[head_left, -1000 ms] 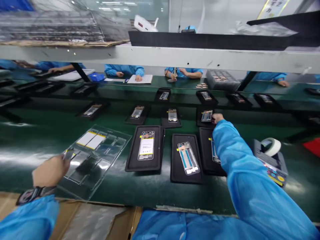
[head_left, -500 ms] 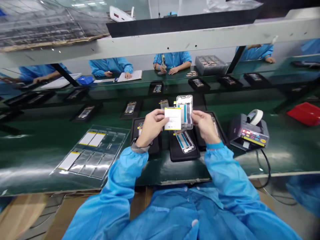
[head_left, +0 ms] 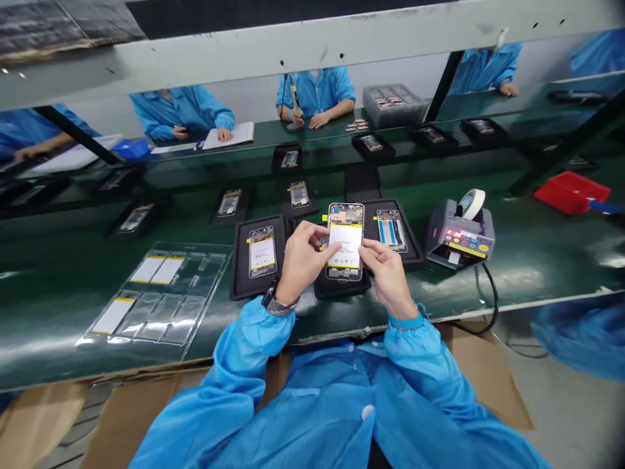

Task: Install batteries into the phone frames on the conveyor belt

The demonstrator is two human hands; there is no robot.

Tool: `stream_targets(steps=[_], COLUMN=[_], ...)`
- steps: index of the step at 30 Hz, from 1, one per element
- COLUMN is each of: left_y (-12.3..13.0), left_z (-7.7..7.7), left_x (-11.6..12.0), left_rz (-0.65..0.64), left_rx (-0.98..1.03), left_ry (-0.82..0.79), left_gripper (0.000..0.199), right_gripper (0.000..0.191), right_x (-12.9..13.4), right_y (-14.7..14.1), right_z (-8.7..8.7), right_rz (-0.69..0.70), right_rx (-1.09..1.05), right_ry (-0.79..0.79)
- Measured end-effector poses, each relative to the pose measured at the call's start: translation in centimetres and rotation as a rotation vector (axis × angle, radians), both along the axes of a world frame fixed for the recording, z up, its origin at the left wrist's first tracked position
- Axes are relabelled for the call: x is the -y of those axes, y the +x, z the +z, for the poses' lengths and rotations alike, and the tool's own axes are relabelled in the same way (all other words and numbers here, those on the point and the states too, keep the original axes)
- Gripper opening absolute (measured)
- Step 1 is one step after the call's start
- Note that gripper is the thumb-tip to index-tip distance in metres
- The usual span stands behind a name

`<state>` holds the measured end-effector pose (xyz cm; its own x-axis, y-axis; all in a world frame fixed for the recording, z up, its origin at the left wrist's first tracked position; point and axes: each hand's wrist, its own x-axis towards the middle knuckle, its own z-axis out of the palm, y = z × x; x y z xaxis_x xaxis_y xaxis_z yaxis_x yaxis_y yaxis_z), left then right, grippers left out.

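Observation:
Above a black tray (head_left: 336, 288), an opened phone frame (head_left: 344, 274) is tilted toward me between my hands. A white phone battery (head_left: 349, 238) with yellow end strips lies over its middle bay. My left hand (head_left: 305, 257) is closed at the left side, its thumb on the battery face; its fingertips are partly hidden. My right hand (head_left: 385, 268) pinches the frame's lower right edge. To the left, another phone frame (head_left: 263, 264) with a battery inside rests in a black tray (head_left: 239, 260). On the right lies a phone frame (head_left: 398, 231) with blue strips showing.
A clear plastic battery tray (head_left: 193, 286) with several white batteries is at left. A tape dispenser (head_left: 459, 231) stands at right, beside a red dustpan-like piece (head_left: 571, 194). Trays with phone frames line the back. Co-workers in blue sit opposite, beyond an overhead beam (head_left: 312, 49).
The battery has moved from in front of the phone frame's left side onto its middle. Both hands have come lower with the frame, and my view has tilted down and shifted right.

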<state>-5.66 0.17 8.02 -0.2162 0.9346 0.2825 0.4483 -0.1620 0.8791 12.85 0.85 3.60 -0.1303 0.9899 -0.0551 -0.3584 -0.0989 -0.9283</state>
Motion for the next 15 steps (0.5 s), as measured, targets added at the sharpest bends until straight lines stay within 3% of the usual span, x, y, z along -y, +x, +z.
stream_targets(steps=[2,4,7,12,15], left_y=[0.0,0.0,0.2,1.7,2.8], left_z=[-0.6,-1.4,-2.8,-4.5,-4.9], left_x=[0.2,0.4,0.9,1.3,0.6], left_rz=[-0.012,-0.144,-0.319,-0.329,-0.242], left_rx=[0.116,0.301,0.485,0.582,0.557], left_ry=[-0.05,-0.179,-0.32,-0.313,-0.275], left_gripper=[0.047,0.058,0.052,0.045,0.044], right_gripper=[0.044,0.043,0.046,0.047,0.039], right_x=[0.4,0.5,-0.1,-1.1,-0.7], right_y=[0.2,0.3,0.4,0.6,0.5], right_z=[-0.2,-0.5,-0.7,-0.4,-0.1], right_rz=[0.028,0.061,0.022,-0.014,-0.046], right_rx=[-0.019,-0.007,0.066,0.174,0.214], right_ry=[0.005,0.008,0.028,0.129,0.166])
